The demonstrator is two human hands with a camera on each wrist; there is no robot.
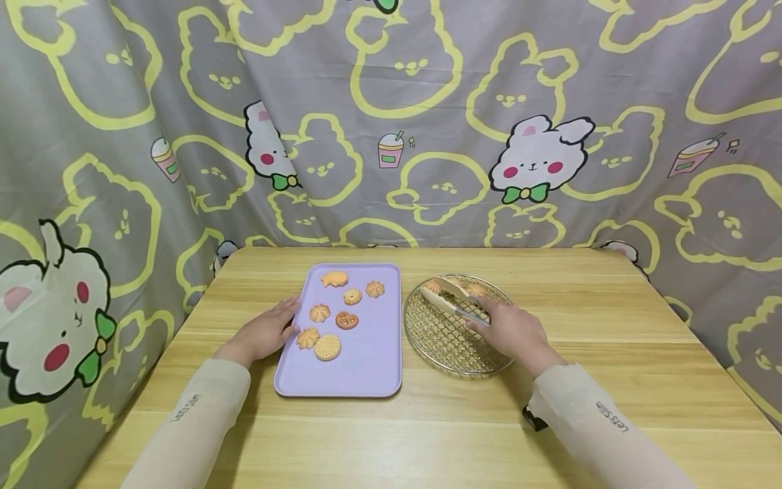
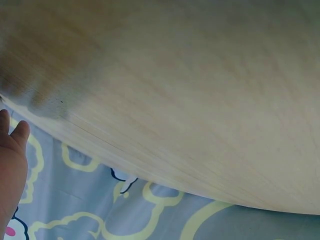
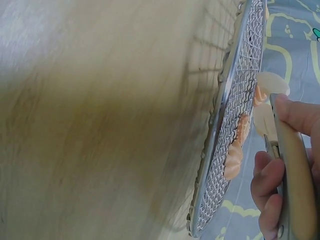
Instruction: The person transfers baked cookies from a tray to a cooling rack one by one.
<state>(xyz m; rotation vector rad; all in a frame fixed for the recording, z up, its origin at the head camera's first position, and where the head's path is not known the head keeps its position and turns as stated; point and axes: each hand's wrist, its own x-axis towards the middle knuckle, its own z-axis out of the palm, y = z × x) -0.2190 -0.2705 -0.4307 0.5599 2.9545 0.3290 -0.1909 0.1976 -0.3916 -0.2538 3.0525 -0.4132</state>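
We see the right hand (image 1: 516,333) gripping tongs (image 1: 451,299) over the round wire rack (image 1: 452,346), tips among its cookies (image 1: 473,290). The left hand (image 1: 265,333), fingers relaxed, rests against the lilac tray (image 1: 373,367), likely steadying it on the tabletop (image 1: 550,421).

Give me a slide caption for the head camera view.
Right hand holds tongs over a round wire rack; left hand rests against a purple cookie tray.

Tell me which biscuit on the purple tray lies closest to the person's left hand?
The small flower-shaped biscuit at the tray's near-left, just right of the left hand; the other biscuits lie farther right or back.
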